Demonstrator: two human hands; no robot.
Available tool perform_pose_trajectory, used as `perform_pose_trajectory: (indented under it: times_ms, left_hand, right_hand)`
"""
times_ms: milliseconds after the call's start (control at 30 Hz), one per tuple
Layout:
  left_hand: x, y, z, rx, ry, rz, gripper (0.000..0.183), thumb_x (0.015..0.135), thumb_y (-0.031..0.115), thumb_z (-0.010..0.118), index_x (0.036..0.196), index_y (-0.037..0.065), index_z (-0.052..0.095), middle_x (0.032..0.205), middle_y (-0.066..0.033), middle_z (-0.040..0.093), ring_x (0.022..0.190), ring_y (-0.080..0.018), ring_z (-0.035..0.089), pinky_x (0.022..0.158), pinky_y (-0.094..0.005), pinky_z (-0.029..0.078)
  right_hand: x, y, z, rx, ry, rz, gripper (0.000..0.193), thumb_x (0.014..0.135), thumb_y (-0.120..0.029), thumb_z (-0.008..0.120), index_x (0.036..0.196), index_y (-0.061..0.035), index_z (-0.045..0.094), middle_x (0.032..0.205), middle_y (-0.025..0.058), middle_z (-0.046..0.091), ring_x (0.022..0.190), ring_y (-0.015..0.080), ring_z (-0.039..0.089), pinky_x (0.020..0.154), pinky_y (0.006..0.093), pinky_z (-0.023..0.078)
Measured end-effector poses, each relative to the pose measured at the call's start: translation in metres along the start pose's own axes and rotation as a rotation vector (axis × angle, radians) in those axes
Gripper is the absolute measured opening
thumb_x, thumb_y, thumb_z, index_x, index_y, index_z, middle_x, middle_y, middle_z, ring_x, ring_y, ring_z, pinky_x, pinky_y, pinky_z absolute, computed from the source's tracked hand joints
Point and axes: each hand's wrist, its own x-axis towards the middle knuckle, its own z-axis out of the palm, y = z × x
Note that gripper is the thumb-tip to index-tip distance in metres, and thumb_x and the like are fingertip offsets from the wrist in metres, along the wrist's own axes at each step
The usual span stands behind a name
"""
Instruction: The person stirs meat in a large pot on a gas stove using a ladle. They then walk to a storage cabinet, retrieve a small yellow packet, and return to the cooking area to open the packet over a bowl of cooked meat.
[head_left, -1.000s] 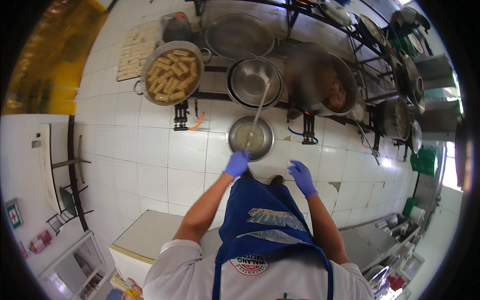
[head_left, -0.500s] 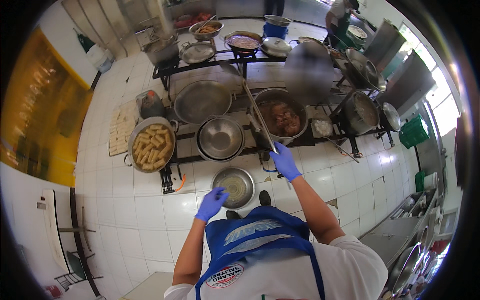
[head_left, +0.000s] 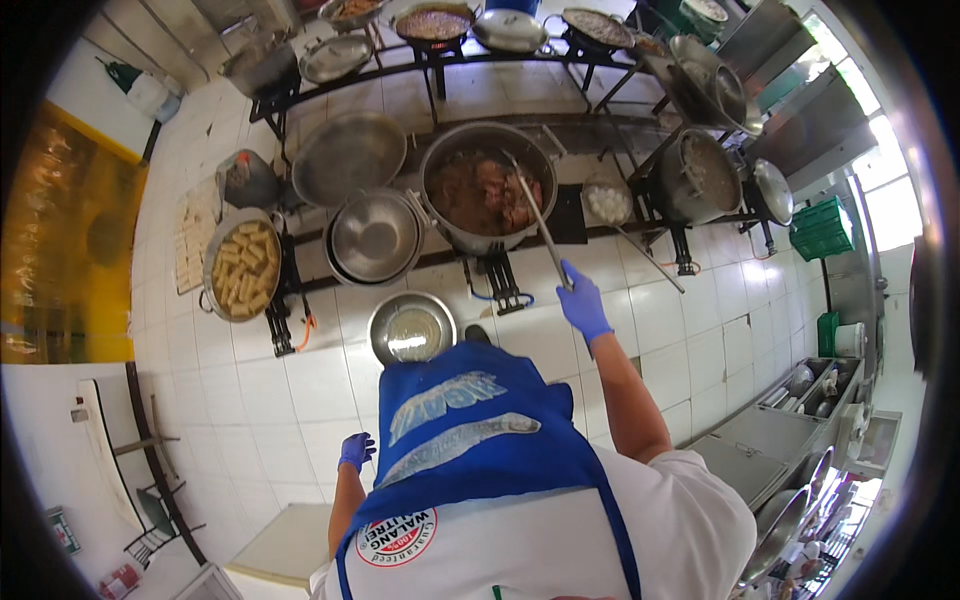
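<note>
I log: right grip (head_left: 584, 305) clenched on a long metal utensil (head_left: 541, 224), tip inside the meat pot (head_left: 478, 139), burner stand's (head_left: 571, 218) near edge; left grip (head_left: 357, 450) released.

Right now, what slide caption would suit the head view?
Gloved right hand holds a long-handled utensil in a pot of meat; left hand looks empty.

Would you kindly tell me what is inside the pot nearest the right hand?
The large pot holds reddish-brown chunks, apparently meat, in brown liquid. A utensil in the right hand reaches in. The contents cover the pot's bottom.
</note>
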Motion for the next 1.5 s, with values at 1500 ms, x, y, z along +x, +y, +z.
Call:
perform_pose_trajectory:
  times_ms: [1500]
  left_hand:
    - [0.004, -0.033, -0.041, -0.318, 0.077, 0.098, 0.04, 0.098, 0.032, 0.055, 0.129, 0.009, 0.063, 0.116, -0.0128, 0.072, 0.088, -0.0252, 0.072, 0.068, -0.036, 0.054]
  right_hand:
    - [0.127, -0.06, 0.008, -0.131, -0.464, 0.305, 0.046, 0.089, -0.008, 0.055, 0.134, 0.0, 0.054, 0.094, 0.0216, 0.069, 0.061, 0.0294, 0.069, 0.049, 0.0408, 0.054]
